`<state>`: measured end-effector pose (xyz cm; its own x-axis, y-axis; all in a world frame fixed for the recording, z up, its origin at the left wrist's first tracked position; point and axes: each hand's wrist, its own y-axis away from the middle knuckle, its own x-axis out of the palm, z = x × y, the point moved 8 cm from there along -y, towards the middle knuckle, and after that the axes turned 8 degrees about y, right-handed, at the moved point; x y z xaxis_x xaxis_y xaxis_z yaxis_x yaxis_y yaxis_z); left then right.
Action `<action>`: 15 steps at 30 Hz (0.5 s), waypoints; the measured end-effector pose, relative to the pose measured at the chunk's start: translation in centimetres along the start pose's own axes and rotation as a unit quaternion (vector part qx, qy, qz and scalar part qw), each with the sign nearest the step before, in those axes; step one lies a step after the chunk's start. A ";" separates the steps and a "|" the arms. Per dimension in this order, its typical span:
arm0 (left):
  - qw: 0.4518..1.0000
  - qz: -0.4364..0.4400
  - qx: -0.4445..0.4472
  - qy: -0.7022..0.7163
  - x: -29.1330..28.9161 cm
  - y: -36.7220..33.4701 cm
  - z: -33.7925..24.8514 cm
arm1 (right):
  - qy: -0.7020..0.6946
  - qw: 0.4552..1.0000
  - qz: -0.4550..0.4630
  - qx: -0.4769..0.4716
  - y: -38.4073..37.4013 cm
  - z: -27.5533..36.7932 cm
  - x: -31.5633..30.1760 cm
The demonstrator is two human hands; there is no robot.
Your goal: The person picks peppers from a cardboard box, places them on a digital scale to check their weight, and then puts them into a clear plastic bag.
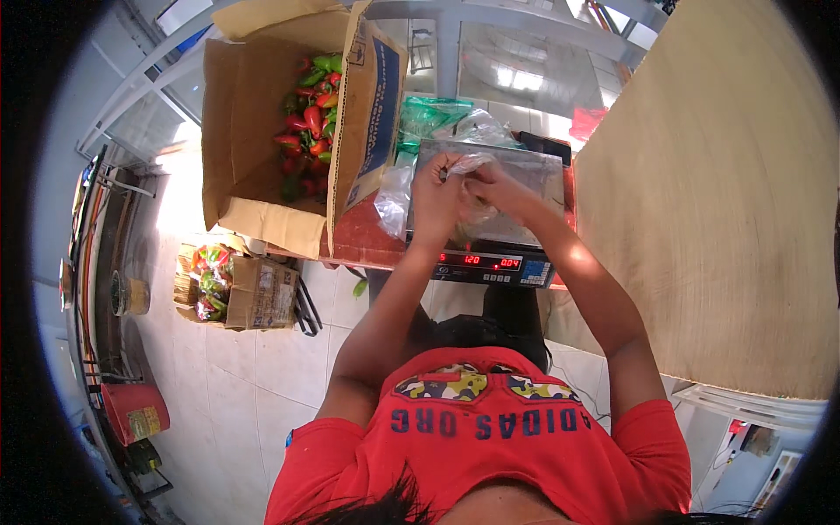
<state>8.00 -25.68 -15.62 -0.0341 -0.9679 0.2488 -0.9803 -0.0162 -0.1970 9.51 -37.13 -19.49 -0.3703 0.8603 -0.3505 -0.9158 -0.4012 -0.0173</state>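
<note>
Both hands work at a clear plastic bag [473,208] over the metal pan of a digital scale [541,179]. My left hand [437,197] is closed on the bag's gathered upper part, its fingers bent. From the other side my right hand [497,185] pinches the same bag, close to the left. Something greenish shows faintly low in the bag, too blurred to name. Below the hands glows the scale's red display. To the left stands a large open cardboard box [262,166] holding red and green peppers [315,122].
Loose clear bags [395,201] and green plastic [430,115] lie beside the scale on a red table [363,241]. On the tiled floor sits a smaller box [267,296] with bagged peppers [213,280]. A tall wooden panel [709,210] bounds the right side. A red bucket [136,411] stands far left.
</note>
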 end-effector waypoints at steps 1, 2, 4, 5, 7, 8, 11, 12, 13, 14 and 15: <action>1.000 -0.001 0.001 -0.001 -0.5 -0.4 0.2 | 0.033 0.998 -0.027 -0.049 0.3 1.2 0.3; 0.999 -0.021 0.024 -0.018 -1.3 -0.9 0.0 | 0.033 0.998 -0.026 -0.050 0.5 1.6 0.5; 0.997 -0.044 0.048 -0.035 -2.5 -1.3 -0.5 | 0.051 0.998 0.010 -0.042 0.6 3.1 0.7; 0.999 -0.044 0.032 -0.007 -2.7 -1.3 -0.7 | 0.057 0.997 0.020 -0.037 0.8 4.3 0.3; 0.999 -0.042 0.016 0.022 -2.8 -1.5 -0.7 | 0.184 0.976 0.100 0.053 0.4 4.8 -0.8; 0.998 -0.034 -0.005 0.058 -2.7 -1.5 -0.3 | 0.184 0.976 0.098 0.054 0.0 4.5 -1.0; 0.996 -0.028 -0.021 0.088 -2.3 -1.7 -0.1 | 0.310 0.942 0.130 0.005 -0.7 3.6 -0.3; 0.996 -0.029 -0.015 0.080 -2.1 -1.7 -0.1 | 0.331 0.935 0.118 -0.054 -0.4 4.1 0.2; 0.996 -0.030 -0.016 0.080 -2.0 -1.7 -0.1 | 0.350 0.924 0.105 -0.110 0.1 4.9 0.7; 0.993 -0.025 -0.024 0.110 -1.8 -1.6 0.0 | 0.349 0.925 0.106 -0.111 0.3 4.8 1.3; 0.989 -0.021 -0.032 0.141 -1.7 -1.5 0.0 | 0.348 0.924 0.075 -0.136 0.3 5.4 1.7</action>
<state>9.52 -23.98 -15.79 -0.0380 -0.8582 0.5120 -0.9919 -0.0296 -0.1234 7.78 -34.15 -15.06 -0.2128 0.4151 -0.8845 -0.7541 -0.6454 -0.1214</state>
